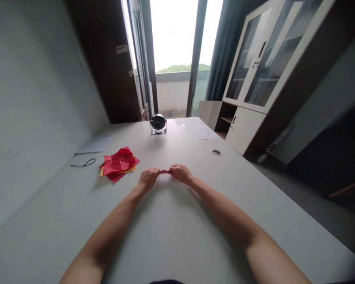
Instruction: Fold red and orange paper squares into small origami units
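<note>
Both my hands meet over the middle of the white table [177, 236]. My left hand [148, 178] and my right hand [180, 172] are closed on the two ends of a small folded red paper piece [165, 171], which lies low over the tabletop between them. Most of the paper is hidden by my fingers. To the left lies a loose pile of creased red and yellow paper sheets [118, 163], about a hand's width from my left hand.
A small round desk fan [158, 124] stands at the far end. White sheets [95, 143] and a black looped cord [84, 163] lie by the left wall. More white paper [203, 133] and a cable hole [216, 152] lie on the right. A glass-door cabinet [254, 71] stands beyond.
</note>
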### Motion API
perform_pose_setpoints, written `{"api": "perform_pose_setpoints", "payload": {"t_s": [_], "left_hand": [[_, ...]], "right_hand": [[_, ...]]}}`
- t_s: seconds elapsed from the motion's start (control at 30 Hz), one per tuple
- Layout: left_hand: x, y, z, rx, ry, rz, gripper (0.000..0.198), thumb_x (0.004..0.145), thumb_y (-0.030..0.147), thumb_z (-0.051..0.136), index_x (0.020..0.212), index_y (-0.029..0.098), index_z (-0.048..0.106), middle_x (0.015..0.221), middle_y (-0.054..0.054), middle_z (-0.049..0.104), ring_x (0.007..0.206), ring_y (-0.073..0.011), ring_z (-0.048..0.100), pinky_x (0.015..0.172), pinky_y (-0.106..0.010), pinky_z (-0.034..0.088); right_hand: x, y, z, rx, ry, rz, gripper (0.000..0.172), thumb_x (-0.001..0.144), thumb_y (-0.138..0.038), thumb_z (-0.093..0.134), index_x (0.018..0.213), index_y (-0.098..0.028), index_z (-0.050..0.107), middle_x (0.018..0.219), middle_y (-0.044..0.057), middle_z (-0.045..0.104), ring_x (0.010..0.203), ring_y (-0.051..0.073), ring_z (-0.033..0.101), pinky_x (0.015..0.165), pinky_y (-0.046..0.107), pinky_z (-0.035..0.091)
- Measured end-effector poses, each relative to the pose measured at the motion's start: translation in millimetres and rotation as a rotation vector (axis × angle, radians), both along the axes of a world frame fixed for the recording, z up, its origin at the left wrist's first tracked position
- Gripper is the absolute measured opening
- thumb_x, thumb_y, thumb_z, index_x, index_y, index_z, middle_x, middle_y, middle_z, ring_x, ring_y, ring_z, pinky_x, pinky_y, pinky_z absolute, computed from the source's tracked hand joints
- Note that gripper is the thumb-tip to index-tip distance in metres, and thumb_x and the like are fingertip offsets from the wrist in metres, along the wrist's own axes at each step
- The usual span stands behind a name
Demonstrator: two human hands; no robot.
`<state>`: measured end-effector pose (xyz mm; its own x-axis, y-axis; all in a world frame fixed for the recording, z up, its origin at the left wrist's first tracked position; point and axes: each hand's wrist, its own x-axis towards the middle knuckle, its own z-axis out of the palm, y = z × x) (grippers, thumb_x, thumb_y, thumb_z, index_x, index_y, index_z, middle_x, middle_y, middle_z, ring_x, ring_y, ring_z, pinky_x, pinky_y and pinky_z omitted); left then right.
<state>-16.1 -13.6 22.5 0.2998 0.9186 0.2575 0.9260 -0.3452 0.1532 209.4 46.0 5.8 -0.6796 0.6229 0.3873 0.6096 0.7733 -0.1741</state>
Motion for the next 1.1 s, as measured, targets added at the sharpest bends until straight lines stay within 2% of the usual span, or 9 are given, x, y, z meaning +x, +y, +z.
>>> {"api": "perform_pose_setpoints", "payload": {"t_s": [0.3,0.4,0.7,0.93,1.1], "left_hand": [[7,0,-1.9,0.043,0.063,-0.087,0.031,0.100,0.040,0.044,0.089,0.022,0.067,0.088,-0.007,0.070,0.085,-0.0196,0.063,0.073,-0.027,0.043],[3,1,0.3,0.036,0.065,-0.058,0.029,0.099,0.040,0.046,0.090,0.023,0.067,0.088,-0.006,0.071,0.084,-0.0196,0.063,0.072,-0.027,0.043],[-10,5,0.3,-0.029,0.043,0.040,0.027,0.098,0.034,0.045,0.092,0.024,0.069,0.088,-0.007,0.072,0.081,-0.0205,0.065,0.068,-0.027,0.040],[-20,11,-7.5,-0.111,-0.156,0.100,0.026,0.093,0.037,0.049,0.089,0.025,0.071,0.079,-0.004,0.072,0.073,-0.0194,0.065,0.065,-0.026,0.039],[-25,21,-16.9,-0.189,-0.560,0.060,0.033,0.090,0.042,0.048,0.089,0.021,0.072,0.079,-0.004,0.072,0.071,-0.0178,0.064,0.066,-0.027,0.044]], "right_hand": [[-17,-8,-5.1,0.034,-0.016,0.055,0.027,0.099,-0.037,0.053,0.085,-0.020,0.068,0.087,0.005,0.067,0.082,0.016,0.058,0.074,0.026,0.039],[-11,-1,-4.8,0.015,-0.015,0.033,0.030,0.098,-0.040,0.054,0.083,-0.019,0.068,0.086,0.006,0.067,0.080,0.016,0.057,0.073,0.026,0.039],[2,6,-5.1,-0.028,0.049,0.035,0.024,0.096,-0.035,0.057,0.082,-0.020,0.069,0.083,0.004,0.066,0.077,0.014,0.057,0.069,0.024,0.037],[5,6,-5.9,-0.062,0.091,0.023,0.021,0.098,-0.030,0.055,0.086,-0.021,0.071,0.085,0.004,0.067,0.079,0.014,0.057,0.069,0.023,0.037],[2,7,-6.7,-0.143,0.160,0.007,0.023,0.095,-0.028,0.058,0.077,-0.019,0.069,0.075,0.003,0.065,0.073,0.014,0.055,0.067,0.023,0.037]]}}
